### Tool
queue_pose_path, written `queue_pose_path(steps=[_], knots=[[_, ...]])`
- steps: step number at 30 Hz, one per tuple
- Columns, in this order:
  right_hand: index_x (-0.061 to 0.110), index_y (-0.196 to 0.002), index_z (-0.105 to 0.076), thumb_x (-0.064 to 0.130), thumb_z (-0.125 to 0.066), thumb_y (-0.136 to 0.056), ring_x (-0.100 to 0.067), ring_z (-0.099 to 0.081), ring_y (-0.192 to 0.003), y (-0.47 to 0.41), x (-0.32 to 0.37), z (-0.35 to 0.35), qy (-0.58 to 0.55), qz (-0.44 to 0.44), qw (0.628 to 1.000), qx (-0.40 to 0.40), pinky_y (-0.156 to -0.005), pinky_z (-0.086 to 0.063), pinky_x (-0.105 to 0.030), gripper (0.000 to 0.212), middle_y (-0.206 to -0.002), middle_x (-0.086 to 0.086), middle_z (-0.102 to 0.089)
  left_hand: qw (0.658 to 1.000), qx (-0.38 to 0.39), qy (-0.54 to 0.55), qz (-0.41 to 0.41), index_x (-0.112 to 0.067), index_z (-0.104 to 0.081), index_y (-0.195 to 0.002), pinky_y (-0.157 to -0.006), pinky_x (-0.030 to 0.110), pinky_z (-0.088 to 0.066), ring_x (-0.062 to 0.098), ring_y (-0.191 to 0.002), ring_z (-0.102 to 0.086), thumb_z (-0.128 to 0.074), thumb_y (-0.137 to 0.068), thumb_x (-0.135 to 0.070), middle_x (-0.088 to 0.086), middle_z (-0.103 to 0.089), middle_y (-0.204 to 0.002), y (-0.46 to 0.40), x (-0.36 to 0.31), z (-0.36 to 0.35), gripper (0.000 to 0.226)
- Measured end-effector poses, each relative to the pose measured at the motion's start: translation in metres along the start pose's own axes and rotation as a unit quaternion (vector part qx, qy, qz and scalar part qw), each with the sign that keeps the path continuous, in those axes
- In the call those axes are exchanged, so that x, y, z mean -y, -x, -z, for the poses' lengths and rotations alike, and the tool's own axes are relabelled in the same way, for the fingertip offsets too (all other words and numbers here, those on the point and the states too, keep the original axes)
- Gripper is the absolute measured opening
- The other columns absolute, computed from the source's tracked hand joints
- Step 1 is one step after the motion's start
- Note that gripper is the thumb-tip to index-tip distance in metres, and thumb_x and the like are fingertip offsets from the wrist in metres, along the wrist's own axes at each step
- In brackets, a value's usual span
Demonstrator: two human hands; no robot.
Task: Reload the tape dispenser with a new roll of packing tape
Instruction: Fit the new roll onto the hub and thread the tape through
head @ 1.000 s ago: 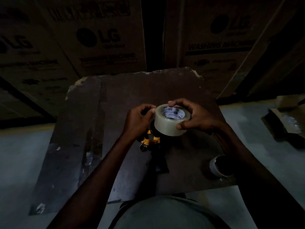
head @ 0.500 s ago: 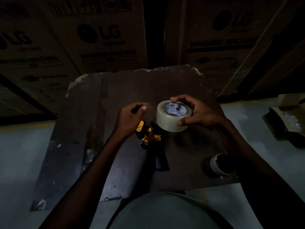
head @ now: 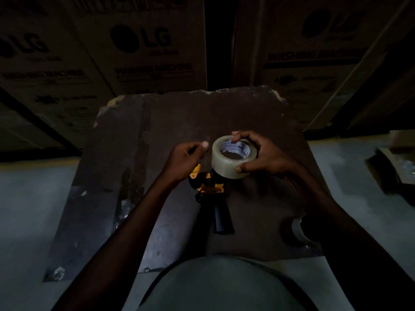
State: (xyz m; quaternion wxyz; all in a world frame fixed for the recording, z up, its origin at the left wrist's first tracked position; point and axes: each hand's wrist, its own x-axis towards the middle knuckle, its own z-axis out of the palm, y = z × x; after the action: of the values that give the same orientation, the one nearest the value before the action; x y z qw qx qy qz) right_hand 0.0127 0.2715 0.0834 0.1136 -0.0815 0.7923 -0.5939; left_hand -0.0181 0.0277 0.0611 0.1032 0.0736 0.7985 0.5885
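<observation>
My right hand (head: 269, 159) grips a new roll of clear packing tape (head: 222, 163), held tilted just above the board. My left hand (head: 185, 159) is a little to the left of the roll, thumb and forefinger pinched together on what looks like the tape's loose end; a faint sheen spans the gap to the roll. The yellow and black tape dispenser (head: 207, 187) lies on the board below both hands, its black handle (head: 222, 218) pointing toward me. Its front part is hidden by the roll and my left hand.
A dark worn board (head: 179, 113) serves as the work surface. A second tape ring (head: 298, 232) lies at its near right corner, partly under my right forearm. Large cardboard boxes (head: 143, 41) stand behind. An open box (head: 395, 167) sits on the floor at right.
My left hand has left the roll and moved leftward, fingers pinched. My right hand tilted the roll and lifted it slightly away from the dispenser.
</observation>
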Motion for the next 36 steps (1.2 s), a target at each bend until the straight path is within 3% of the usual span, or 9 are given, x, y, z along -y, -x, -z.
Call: queue_pose_path(steps=[7, 13, 17, 20, 23, 26, 30, 33, 36], knots=[[0.008, -0.116, -0.056, -0.007, -0.089, -0.058, 0.006, -0.047, -0.125, -0.016, -0.021, -0.014, 0.023, 0.003, 1.000, 0.013, -0.096, -0.046, -0.012, 0.069, -0.150, -0.004, -0.039, 0.998, 0.053, -0.020, 0.036, -0.007, -0.076, -0.093, -0.071, 0.028, -0.050, 0.011, -0.077, -0.064, -0.061, -0.094, -0.032, 0.011, -0.075, -0.087, -0.018, 0.012, -0.001, 0.028], [0.017, -0.112, -0.056, -0.006, -0.090, -0.055, -0.013, -0.047, -0.134, -0.029, -0.048, -0.029, 0.011, -0.002, 1.000, 0.007, -0.103, -0.046, -0.022, 0.070, -0.154, -0.003, -0.035, 0.996, 0.053, -0.043, 0.054, -0.002, -0.074, -0.086, -0.066, 0.036, -0.048, 0.021, -0.068, -0.061, -0.063, -0.091, -0.033, 0.031, -0.071, -0.084, -0.031, 0.039, -0.003, 0.034], [0.027, -0.109, -0.055, -0.003, -0.092, -0.054, -0.014, -0.043, -0.138, -0.035, -0.060, -0.033, 0.007, -0.008, 1.000, 0.007, -0.110, -0.042, -0.030, 0.073, -0.153, 0.001, -0.034, 0.995, 0.046, -0.050, 0.067, -0.010, -0.076, -0.084, -0.067, 0.039, -0.052, 0.018, -0.067, -0.063, -0.062, -0.081, -0.047, 0.024, -0.073, -0.081, -0.039, 0.055, -0.009, 0.040], [0.024, -0.111, -0.056, -0.001, -0.093, -0.053, -0.015, -0.042, -0.139, -0.039, -0.072, -0.033, 0.013, -0.021, 1.000, 0.005, -0.112, -0.041, -0.033, 0.073, -0.154, 0.002, -0.033, 0.995, 0.048, -0.055, 0.066, -0.007, -0.076, -0.088, -0.068, 0.044, -0.055, 0.015, -0.070, -0.063, -0.060, -0.082, -0.045, 0.023, -0.074, -0.084, -0.042, 0.063, -0.012, 0.041], [0.028, -0.111, -0.057, 0.007, -0.094, -0.053, -0.012, -0.043, -0.138, -0.042, -0.081, -0.035, 0.028, -0.034, 0.999, 0.006, -0.111, -0.042, -0.032, 0.072, -0.156, 0.004, -0.031, 0.995, 0.041, -0.054, 0.068, -0.008, -0.076, -0.089, -0.070, 0.044, -0.056, 0.017, -0.072, -0.065, -0.060, -0.082, -0.047, 0.019, -0.075, -0.084, -0.045, 0.071, -0.016, 0.043], [0.030, -0.112, -0.058, 0.009, -0.093, -0.054, -0.011, -0.042, -0.137, -0.044, -0.089, -0.037, 0.045, -0.031, 0.999, -0.001, -0.109, -0.041, -0.025, 0.072, -0.156, 0.003, -0.030, 0.994, 0.040, -0.057, 0.085, -0.008, -0.075, -0.086, -0.062, 0.034, -0.050, 0.018, -0.065, -0.063, -0.061, -0.087, -0.040, 0.010, -0.072, -0.072, -0.046, 0.075, -0.020, 0.035], [0.029, -0.117, -0.056, 0.006, -0.093, -0.055, -0.011, -0.040, -0.139, -0.045, -0.096, -0.044, 0.066, -0.022, 0.998, -0.004, -0.105, -0.037, -0.013, 0.076, -0.159, -0.001, -0.026, 0.992, 0.037, -0.059, 0.101, -0.008, -0.074, -0.084, -0.057, 0.031, -0.044, 0.020, -0.055, -0.060, -0.060, -0.089, -0.040, 0.018, -0.068, -0.063, -0.049, 0.086, -0.023, 0.035], [0.025, -0.126, -0.055, 0.008, -0.093, -0.056, -0.009, -0.041, -0.138, -0.046, -0.098, -0.049, 0.089, -0.025, 0.996, -0.012, -0.103, -0.037, -0.009, 0.082, -0.159, 0.001, -0.025, 0.992, 0.022, -0.061, 0.105, -0.014, -0.076, -0.096, -0.062, 0.029, -0.045, 0.011, -0.061, -0.061, -0.060, -0.084, -0.043, 0.007, -0.071, -0.071, -0.052, 0.095, -0.024, 0.036], [0.021, -0.139, -0.047, 0.009, -0.093, -0.058, -0.010, -0.037, -0.140, -0.047, -0.100, -0.050, 0.098, -0.029, 0.995, -0.002, -0.108, -0.036, -0.013, 0.094, -0.162, 0.000, -0.020, 0.994, 0.018, -0.066, 0.089, -0.009, -0.075, -0.103, -0.061, 0.024, -0.044, -0.010, -0.057, -0.054, -0.062, -0.093, -0.024, 0.006, -0.073, -0.083, -0.053, 0.096, -0.027, 0.023]])
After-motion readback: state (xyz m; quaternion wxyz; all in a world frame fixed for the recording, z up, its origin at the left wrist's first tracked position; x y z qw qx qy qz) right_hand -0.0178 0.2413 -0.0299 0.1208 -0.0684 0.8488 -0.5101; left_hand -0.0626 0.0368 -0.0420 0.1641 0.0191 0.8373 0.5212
